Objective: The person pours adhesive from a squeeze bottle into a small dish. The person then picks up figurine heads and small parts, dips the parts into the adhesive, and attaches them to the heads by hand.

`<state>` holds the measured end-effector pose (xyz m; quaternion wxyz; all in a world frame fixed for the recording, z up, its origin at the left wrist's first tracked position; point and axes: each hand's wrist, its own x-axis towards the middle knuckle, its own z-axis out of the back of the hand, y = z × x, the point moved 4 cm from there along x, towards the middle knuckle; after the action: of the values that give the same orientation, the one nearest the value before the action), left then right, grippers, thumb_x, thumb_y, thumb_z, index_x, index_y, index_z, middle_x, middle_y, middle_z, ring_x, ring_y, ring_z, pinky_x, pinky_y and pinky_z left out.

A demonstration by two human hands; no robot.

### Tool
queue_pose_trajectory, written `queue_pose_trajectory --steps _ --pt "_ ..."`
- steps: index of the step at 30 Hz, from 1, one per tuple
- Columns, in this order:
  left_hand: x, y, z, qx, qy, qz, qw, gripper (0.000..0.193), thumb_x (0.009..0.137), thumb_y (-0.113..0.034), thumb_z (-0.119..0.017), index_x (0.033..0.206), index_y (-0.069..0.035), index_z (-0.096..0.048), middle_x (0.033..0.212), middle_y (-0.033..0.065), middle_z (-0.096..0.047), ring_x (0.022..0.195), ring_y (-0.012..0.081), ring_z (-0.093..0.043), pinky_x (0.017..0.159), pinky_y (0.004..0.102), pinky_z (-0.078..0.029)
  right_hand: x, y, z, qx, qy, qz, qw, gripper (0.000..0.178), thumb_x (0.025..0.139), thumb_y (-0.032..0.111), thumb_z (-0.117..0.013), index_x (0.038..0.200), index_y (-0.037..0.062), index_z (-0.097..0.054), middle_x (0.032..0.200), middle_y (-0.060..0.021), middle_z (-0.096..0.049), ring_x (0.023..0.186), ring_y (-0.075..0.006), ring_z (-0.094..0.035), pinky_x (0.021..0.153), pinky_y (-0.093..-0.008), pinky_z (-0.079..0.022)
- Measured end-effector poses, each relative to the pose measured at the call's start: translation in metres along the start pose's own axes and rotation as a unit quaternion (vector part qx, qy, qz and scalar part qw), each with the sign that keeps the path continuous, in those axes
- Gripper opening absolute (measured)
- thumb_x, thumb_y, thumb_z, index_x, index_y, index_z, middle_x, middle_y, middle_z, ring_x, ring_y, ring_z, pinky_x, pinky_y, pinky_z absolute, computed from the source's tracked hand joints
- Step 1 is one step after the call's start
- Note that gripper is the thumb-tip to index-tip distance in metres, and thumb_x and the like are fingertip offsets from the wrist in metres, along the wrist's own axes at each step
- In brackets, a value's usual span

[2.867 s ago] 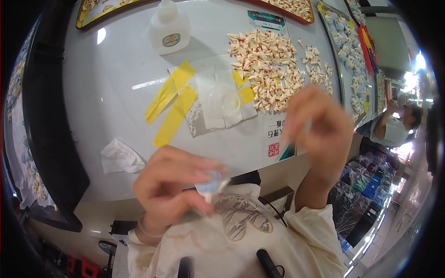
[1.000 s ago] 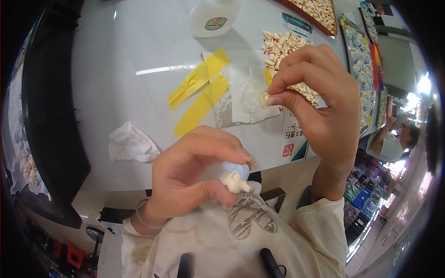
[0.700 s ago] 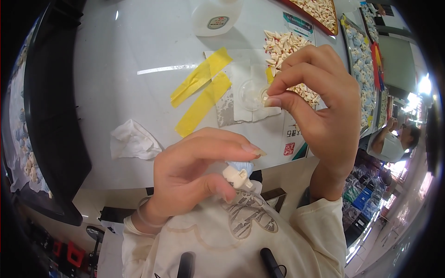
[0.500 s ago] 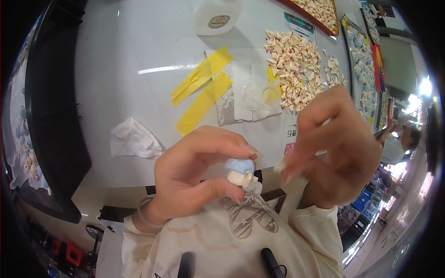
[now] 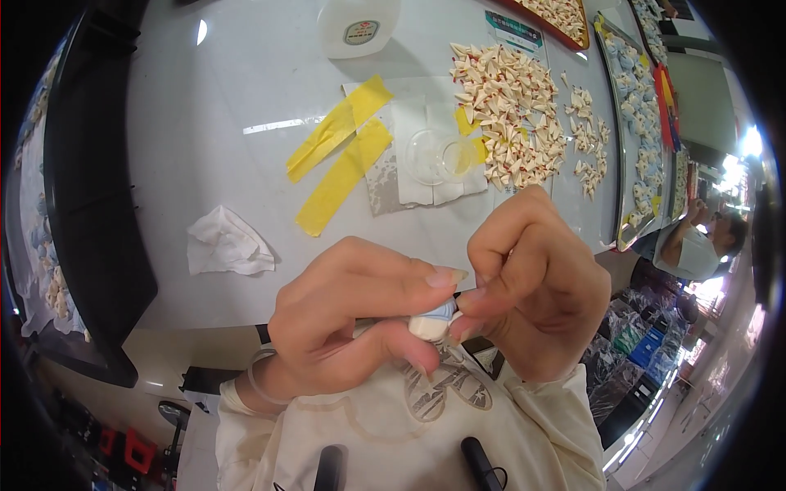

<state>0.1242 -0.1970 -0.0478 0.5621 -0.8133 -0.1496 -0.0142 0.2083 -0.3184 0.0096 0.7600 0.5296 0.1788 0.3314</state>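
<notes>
My left hand (image 5: 352,315) pinches a small figurine (image 5: 430,323) with a light blue top and a cream lower part between thumb and fingers, just beyond my shirt front. Thumb and forefinger of my right hand (image 5: 540,286) are closed together at the figurine's right side. A small cream piece is between those fingertips, mostly hidden by them, and it meets the figurine there. Most of the figurine is covered by my fingers.
Many small pointed cream pieces (image 5: 516,114) are heaped on the white table (image 5: 205,164). Nearby are clear round dishes (image 5: 434,155), yellow tape strips (image 5: 344,131), a crumpled tissue (image 5: 229,241) and a white jug (image 5: 356,29). Trays of blue-and-cream figurines (image 5: 639,123) stand right; another person (image 5: 696,245) sits beyond.
My right hand has moved left and down, bringing the small cream piece from apart to against the figurine. The left hand's fingers have closed further over the figurine, which has turned.
</notes>
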Motion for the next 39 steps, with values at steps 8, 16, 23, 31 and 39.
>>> queue_pose_trajectory --steps 8,16,23,31,39 --pt "0.0 -0.002 -0.001 0.029 -0.01 -0.003 1.0 0.041 0.063 -0.018 -0.075 0.096 0.004 -0.063 0.09 0.0148 -0.063 0.078 0.0203 -0.059 0.067 0.0266 -0.047 -0.003 -0.009 0.0 0.062 0.011 -0.053 0.997 0.025 0.055 0.007 -0.08 0.063 0.0063 -0.056 0.073 -0.0048 -0.049 0.064 -0.0106 -0.044 0.056 -0.021 -0.031" --pt "0.0 0.008 -0.001 -0.143 0.011 0.056 0.988 0.044 0.07 -0.011 -0.073 0.106 0.006 -0.053 0.101 0.0159 -0.058 0.09 0.0214 -0.057 0.081 0.0319 -0.044 -0.008 -0.014 0.004 0.119 -0.039 -0.025 0.992 0.025 0.067 0.026 -0.075 0.07 0.0046 -0.062 0.072 -0.0057 -0.049 0.065 -0.0118 -0.045 0.057 -0.0212 -0.031" --pt "0.003 0.009 -0.013 -0.225 -0.058 0.244 0.941 0.051 0.074 -0.044 -0.067 0.099 -0.003 -0.049 0.089 0.012 -0.057 0.08 0.0183 -0.057 0.07 0.0269 -0.048 -0.028 -0.025 0.021 0.187 -0.09 -0.041 0.978 0.018 0.082 0.013 -0.06 0.073 -0.002 -0.056 0.073 -0.007 -0.054 0.064 -0.0136 -0.048 0.057 -0.023 -0.035" --pt "-0.005 0.021 -0.018 -0.324 0.049 0.176 0.928 0.047 0.083 -0.026 -0.062 0.114 0.004 -0.043 0.105 0.0145 -0.054 0.101 0.0222 -0.054 0.086 0.0337 -0.045 -0.028 -0.017 0.005 0.169 -0.152 0.003 0.974 0.007 0.079 0.0 -0.057 0.073 -0.0031 -0.055 0.067 -0.0056 -0.053 0.06 -0.0136 -0.047 0.054 -0.0233 -0.037" --pt "-0.007 0.019 -0.021 -0.334 0.014 0.195 0.922 0.056 0.08 -0.019 -0.065 0.122 0.001 -0.035 0.108 0.0123 -0.054 0.102 0.0205 -0.054 0.088 0.0319 -0.042 -0.029 -0.009 0.0 -0.044 -0.049 0.024 0.998 0.045 0.058 0.022 -0.074 0.101 0.0087 -0.065 0.089 -0.0044 -0.047 0.076 -0.0169 -0.047 0.063 -0.0261 -0.041"
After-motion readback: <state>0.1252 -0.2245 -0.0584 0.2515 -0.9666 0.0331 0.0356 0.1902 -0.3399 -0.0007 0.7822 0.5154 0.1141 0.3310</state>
